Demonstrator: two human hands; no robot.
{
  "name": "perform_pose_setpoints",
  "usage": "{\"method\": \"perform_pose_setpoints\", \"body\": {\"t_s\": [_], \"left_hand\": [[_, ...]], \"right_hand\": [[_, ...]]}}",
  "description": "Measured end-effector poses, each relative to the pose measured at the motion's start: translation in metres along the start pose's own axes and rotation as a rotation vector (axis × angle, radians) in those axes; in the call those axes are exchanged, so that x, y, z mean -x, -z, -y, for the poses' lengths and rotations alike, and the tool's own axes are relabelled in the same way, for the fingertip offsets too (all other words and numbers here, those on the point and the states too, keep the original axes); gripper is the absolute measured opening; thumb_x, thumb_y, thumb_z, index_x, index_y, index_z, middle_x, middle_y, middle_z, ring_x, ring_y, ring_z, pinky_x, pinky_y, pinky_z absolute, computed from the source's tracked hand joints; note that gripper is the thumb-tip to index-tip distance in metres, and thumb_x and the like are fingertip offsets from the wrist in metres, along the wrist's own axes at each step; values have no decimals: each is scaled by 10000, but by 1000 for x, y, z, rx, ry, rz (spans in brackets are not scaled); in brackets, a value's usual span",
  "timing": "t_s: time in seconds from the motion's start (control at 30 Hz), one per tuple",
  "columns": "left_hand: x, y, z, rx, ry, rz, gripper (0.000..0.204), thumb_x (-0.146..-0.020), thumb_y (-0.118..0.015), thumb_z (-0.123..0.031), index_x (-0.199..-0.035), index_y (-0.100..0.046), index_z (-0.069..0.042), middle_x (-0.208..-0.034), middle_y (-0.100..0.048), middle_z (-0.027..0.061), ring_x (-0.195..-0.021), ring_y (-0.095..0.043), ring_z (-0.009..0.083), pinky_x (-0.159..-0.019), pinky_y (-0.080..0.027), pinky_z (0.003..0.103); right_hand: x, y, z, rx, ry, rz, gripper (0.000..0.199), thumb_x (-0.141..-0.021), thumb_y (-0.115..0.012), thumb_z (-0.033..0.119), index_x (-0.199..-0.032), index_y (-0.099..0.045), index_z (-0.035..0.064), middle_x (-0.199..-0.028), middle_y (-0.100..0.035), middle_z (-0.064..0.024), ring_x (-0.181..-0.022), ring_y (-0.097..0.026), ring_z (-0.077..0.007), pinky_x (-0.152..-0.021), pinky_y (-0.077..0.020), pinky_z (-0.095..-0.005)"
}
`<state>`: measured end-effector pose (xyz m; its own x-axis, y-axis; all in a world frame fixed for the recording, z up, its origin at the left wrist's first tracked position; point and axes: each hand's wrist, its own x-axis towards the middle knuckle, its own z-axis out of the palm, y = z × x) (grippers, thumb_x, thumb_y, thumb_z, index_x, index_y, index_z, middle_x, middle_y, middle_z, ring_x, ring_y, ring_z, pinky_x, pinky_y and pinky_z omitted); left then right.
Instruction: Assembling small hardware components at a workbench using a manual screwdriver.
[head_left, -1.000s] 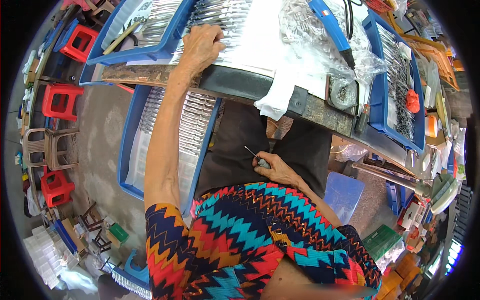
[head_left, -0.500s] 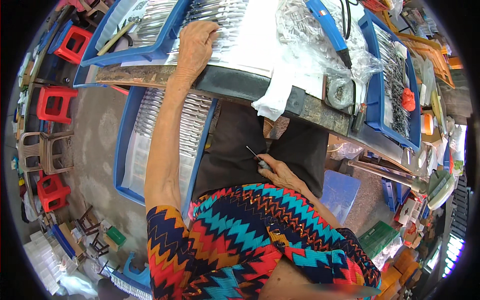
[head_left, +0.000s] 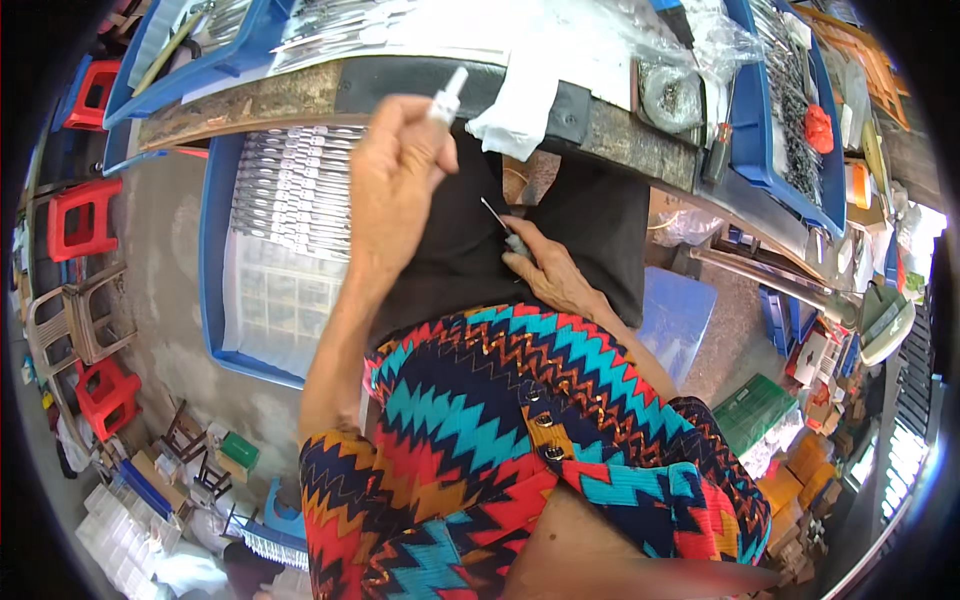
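My left hand [head_left: 395, 175] is raised in front of the table edge, its fingers pinching a slim silver-white metal piece [head_left: 447, 97] whose narrow end points up and away. Most of that piece is hidden by the fingers. Over my dark trousers, my right hand [head_left: 555, 265] is closed around a thin tool with a metal shaft [head_left: 491, 212] and a greyish grip, like a small screwdriver. Similar silver metal pieces [head_left: 340, 35] lie on white paper on the table. More stand in rows in a blue tray [head_left: 212, 300] below, left of my legs.
The worn table edge [head_left: 240, 105] has a white cloth [head_left: 515, 110] hanging over it. At the right are a blue tray of dark metal parts [head_left: 785, 180] and a round clear container [head_left: 672, 98]. Red stools [head_left: 85, 220] stand on the floor at left.
My left hand has come back from the metal pieces on the table, toward me, now with one piece in its fingers. My right hand still holds the thin tool on my lap. The view has shifted.
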<state>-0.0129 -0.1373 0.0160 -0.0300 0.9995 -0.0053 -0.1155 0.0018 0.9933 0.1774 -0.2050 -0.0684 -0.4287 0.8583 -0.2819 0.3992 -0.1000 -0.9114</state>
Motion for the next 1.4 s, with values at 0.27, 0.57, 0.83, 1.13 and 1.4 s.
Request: {"method": "perform_pose_setpoints", "body": {"t_s": [0.27,0.57,0.83,1.13,1.4], "left_hand": [[22,-25,37,240,251,157,198,-917,-463,-137,-976,-511,46,-684,-504,27,-499,-372,29,-415,-289,175],[7,-34,51,84,154,168,184,-915,-455,-130,-976,-512,35,-675,-502,14,-485,-331,6,-402,-246,158],[4,-36,50,-47,160,150,163,-900,-432,-92,-927,-525,39,-627,-500,14,-576,-442,68,-545,-391,233],[5,-38,50,-210,60,112,186,-921,-444,-151,-923,-551,2,-614,-456,-35,-483,-331,7,-412,-263,171],[8,-42,49,-334,-11,65,165,-915,-449,-125,-916,-543,11,-609,-463,-6,-555,-406,58,-495,-332,220]], "right_hand": [[4,-1,-4,34,-102,-22,375,-834,-538,108,-1182,-420,34,-970,-564,-234,-917,-559,-367,-795,-428,-389],[5,5,-10,36,106,-90,384,-806,-567,113,-1158,-462,2,-990,-581,-213,-914,-577,-319,-805,-430,-378],[19,39,25,-104,-110,-210,314,-780,-632,117,-1055,-522,13,-832,-591,-82,-760,-538,-124,-686,-450,-269],[5,55,53,-4,119,-401,289,-801,-632,103,-1068,-579,8,-935,-617,-81,-809,-559,-123,-732,-453,-250],[4,54,61,16,99,-346,277,-808,-616,98,-1064,-576,1,-926,-616,-94,-803,-568,-134,-714,-454,-254]]}}
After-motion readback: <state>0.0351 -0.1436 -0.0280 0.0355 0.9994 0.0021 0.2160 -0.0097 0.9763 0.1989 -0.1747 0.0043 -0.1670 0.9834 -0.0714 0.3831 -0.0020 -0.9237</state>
